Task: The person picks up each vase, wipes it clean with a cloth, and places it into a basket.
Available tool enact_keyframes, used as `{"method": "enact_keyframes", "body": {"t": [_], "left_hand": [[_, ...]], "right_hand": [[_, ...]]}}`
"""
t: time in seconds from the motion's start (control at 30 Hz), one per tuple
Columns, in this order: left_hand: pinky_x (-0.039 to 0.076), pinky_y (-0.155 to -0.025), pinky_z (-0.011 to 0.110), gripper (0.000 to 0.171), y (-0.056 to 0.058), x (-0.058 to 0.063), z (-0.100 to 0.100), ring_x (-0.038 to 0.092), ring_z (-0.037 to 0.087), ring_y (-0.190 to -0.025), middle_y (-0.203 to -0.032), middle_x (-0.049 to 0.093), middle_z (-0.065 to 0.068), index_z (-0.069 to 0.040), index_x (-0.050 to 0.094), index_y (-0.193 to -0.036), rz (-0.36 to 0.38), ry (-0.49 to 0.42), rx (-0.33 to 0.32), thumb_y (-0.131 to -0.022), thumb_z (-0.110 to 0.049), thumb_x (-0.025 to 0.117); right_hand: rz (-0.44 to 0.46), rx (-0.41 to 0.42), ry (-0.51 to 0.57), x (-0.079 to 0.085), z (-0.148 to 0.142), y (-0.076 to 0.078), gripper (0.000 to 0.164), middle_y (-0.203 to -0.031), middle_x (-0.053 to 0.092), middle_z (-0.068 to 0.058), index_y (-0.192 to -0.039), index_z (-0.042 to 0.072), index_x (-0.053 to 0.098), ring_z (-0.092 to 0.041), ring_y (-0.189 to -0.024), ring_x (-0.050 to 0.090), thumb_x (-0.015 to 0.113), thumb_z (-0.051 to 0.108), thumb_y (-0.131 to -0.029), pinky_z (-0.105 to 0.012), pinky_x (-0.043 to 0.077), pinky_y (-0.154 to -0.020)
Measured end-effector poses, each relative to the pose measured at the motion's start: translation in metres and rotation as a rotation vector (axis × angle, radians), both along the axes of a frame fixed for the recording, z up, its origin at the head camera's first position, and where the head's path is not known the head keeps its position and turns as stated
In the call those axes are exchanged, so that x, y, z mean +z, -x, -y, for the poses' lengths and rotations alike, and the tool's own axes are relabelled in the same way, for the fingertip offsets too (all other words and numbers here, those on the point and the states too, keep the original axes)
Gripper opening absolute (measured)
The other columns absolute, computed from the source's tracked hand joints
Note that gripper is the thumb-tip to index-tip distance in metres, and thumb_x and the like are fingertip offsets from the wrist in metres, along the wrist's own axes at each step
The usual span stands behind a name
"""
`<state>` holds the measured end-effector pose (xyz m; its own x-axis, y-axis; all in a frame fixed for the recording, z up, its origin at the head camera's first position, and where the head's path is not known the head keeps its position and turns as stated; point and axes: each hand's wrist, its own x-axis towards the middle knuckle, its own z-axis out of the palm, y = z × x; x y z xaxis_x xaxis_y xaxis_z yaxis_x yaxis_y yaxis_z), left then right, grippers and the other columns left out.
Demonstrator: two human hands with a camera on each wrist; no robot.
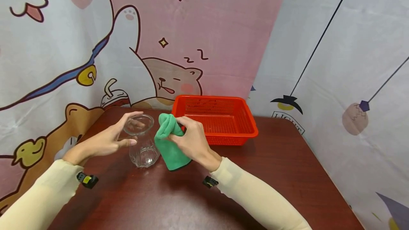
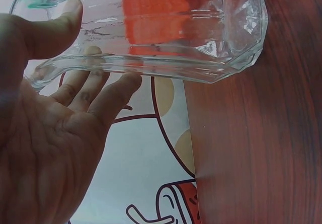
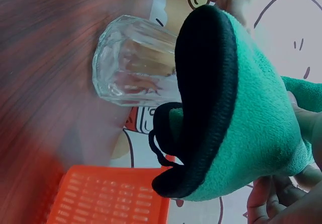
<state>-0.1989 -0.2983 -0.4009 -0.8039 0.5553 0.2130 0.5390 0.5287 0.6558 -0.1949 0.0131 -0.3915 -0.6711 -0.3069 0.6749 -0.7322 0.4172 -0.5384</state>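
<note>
A clear glass vase (image 1: 145, 152) with a flared rim stands upright on the table. My left hand (image 1: 107, 140) is beside its neck, thumb and fingers spread on either side; whether the fingertips touch the glass (image 2: 201, 63) I cannot tell. Just right of the vase, my right hand (image 1: 195, 141) pinches the bunched upper part of a green cloth (image 1: 172, 153) with a black edge. The cloth hangs above the table, and in the right wrist view its black-trimmed lower end (image 3: 206, 83) flares out, partly covering the vase.
Behind the right hand, a red perforated plastic basket (image 1: 252, 127) sits at the back of the dark wooden table (image 1: 271, 176). A printed curtain (image 1: 223, 38) with cartoon animals closes off the rear and sides.
</note>
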Motion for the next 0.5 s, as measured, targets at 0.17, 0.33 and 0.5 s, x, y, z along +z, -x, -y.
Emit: {"method": "enact_keyframes", "body": {"t": [0.17, 0.33, 0.5], "left_hand": [[0.051, -0.084, 0.039, 0.089, 0.000, 0.000, -0.001, 0.049, 0.019, -0.122, -0.136, 0.049, 0.000, -0.032, 0.013, -0.154, -0.005, -0.017, -0.014, -0.089, -0.007, 0.069], [0.051, -0.085, 0.041, 0.088, 0.000, 0.000, -0.001, 0.049, 0.019, -0.123, -0.136, 0.049, 0.001, -0.033, 0.013, -0.154, 0.006, -0.019, -0.013, -0.090, -0.011, 0.069], [0.050, -0.086, 0.042, 0.087, 0.000, 0.000, -0.001, 0.049, 0.019, -0.123, -0.137, 0.049, 0.001, -0.033, 0.013, -0.153, 0.010, -0.017, -0.012, -0.090, -0.013, 0.069]], "right_hand": [[0.011, -0.001, -0.013, -0.003, -0.011, -0.001, 0.040, -0.089, 0.062, 0.018, -0.109, 0.023, 0.071, 0.002, -0.073, 0.054, 0.083, 0.040, -0.075, -0.020, 0.047, -0.062], [0.024, -0.002, -0.042, -0.010, -0.022, -0.001, 0.036, -0.089, 0.062, 0.017, -0.108, 0.023, 0.072, 0.000, -0.072, 0.055, 0.083, 0.035, -0.076, -0.020, 0.047, -0.061], [0.038, 0.012, -0.066, -0.015, -0.034, -0.001, 0.034, -0.087, 0.061, 0.017, -0.107, 0.022, 0.071, 0.001, -0.071, 0.055, 0.083, 0.030, -0.077, -0.020, 0.048, -0.061]]}}
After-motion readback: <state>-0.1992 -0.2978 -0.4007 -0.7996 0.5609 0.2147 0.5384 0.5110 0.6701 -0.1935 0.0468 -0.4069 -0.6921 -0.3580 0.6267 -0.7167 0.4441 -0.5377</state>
